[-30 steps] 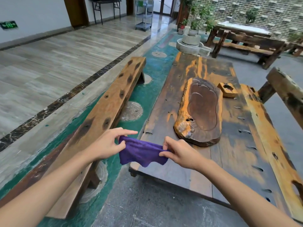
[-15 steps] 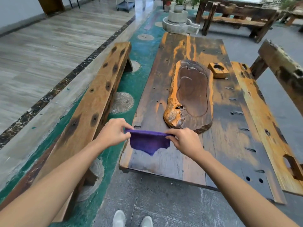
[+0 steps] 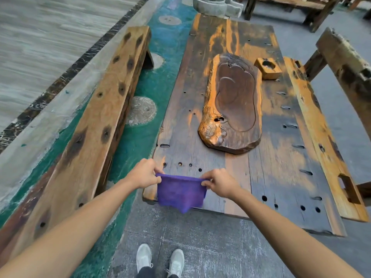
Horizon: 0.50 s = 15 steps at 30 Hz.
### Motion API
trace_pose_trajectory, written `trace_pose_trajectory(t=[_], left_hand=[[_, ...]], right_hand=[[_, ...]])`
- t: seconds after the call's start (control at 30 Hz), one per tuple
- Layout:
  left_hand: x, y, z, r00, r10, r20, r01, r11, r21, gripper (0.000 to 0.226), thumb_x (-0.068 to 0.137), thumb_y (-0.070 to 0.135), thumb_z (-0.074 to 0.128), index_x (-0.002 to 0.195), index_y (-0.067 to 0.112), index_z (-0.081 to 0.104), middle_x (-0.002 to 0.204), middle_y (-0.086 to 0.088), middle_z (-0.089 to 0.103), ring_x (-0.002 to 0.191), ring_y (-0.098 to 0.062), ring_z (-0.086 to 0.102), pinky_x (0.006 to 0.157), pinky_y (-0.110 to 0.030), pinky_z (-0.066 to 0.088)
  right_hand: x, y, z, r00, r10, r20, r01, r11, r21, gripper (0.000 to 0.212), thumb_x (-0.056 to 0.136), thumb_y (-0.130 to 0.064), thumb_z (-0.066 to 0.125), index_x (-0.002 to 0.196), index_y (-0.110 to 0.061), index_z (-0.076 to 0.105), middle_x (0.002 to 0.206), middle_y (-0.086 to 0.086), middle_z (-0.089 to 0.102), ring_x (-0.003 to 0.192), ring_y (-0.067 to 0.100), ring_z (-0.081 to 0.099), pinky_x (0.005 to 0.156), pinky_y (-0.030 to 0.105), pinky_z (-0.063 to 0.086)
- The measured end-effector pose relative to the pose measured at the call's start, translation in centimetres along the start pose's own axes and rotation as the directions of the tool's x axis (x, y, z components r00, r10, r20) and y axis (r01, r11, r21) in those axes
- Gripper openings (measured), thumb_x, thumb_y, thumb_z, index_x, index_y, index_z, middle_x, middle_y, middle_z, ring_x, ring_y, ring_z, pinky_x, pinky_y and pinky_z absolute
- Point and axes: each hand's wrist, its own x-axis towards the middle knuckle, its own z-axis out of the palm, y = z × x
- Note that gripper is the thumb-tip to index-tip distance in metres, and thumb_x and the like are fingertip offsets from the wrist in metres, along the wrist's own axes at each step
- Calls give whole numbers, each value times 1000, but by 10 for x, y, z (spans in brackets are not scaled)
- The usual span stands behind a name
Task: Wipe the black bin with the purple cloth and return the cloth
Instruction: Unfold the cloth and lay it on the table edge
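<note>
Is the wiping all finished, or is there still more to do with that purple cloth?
No black bin shows here, so whether the wiping is done cannot be told. In hand: the left hand and right hand each pinch a top corner of the purple cloth, which hangs stretched between them over the near end of the wooden table. Left: the cloth is not yet put down.

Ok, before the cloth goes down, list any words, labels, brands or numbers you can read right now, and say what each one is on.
None: no readable text in this view.
The purple cloth, pinched by the left hand and right hand, shows no label.
The wooden table, the carved wooden tray and the white shoes show no lettering.
</note>
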Motion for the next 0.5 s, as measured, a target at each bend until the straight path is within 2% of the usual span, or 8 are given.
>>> trace_pose_trajectory(t=[0.07, 0.13, 0.23, 0.3, 0.4, 0.5], left_hand=[[13, 4, -15, 994, 24, -103, -25, 1000, -6, 31, 70, 13, 66, 91, 29, 82, 68, -8, 71, 54, -10, 57, 58, -22, 40], [27, 11, -36, 968, 86, -235, -91, 996, -10, 32, 72, 11, 67, 92, 31, 82, 69, -4, 70, 61, -19, 61, 59, -27, 46], [45, 15, -59, 897, 192, -397, -199, 980, 24, 32, 76, 11, 69, 101, 27, 80, 75, 1, 67, 68, -20, 62, 67, -32, 52], [56, 10, -62, 865, 215, -454, -237, 972, 9, 32, 77, 7, 67, 102, 21, 81, 82, -1, 70, 75, -22, 66, 73, -36, 56], [66, -7, -42, 852, 233, -469, -261, 965, 6, 30, 78, 3, 67, 102, 16, 80, 96, -3, 74, 85, -24, 70, 78, -36, 57], [63, -43, 7, 869, 297, -396, -275, 955, 112, 26, 80, 1, 71, 101, 14, 80, 98, -4, 75, 89, -28, 70, 78, -38, 57]], right_hand=[[11, -4, -15, 991, 9, -132, -11, 1000, -15, 23, 98, -14, 61, 109, -21, 80, 91, 6, 81, 93, 28, 73, 86, 40, 57], [17, -9, -33, 954, -2, -299, -9, 999, -35, 26, 99, -16, 61, 115, -26, 79, 90, 4, 81, 89, 29, 74, 82, 41, 59], [27, -13, -50, 863, -30, -504, 8, 999, -47, 27, 99, -20, 64, 122, -28, 77, 91, 7, 81, 83, 33, 73, 73, 43, 59], [37, -13, -48, 806, -18, -591, 13, 1000, -13, 26, 98, -19, 67, 121, -25, 78, 101, 9, 82, 92, 39, 74, 77, 46, 59], [51, -6, -20, 777, -1, -629, 26, 999, 32, 25, 95, -13, 69, 118, -19, 79, 112, 11, 80, 101, 38, 75, 82, 50, 60], [59, 11, 44, 836, 35, -547, 10, 997, 79, 28, 96, -5, 68, 121, -12, 77, 128, 12, 73, 113, 35, 72, 93, 50, 59]])
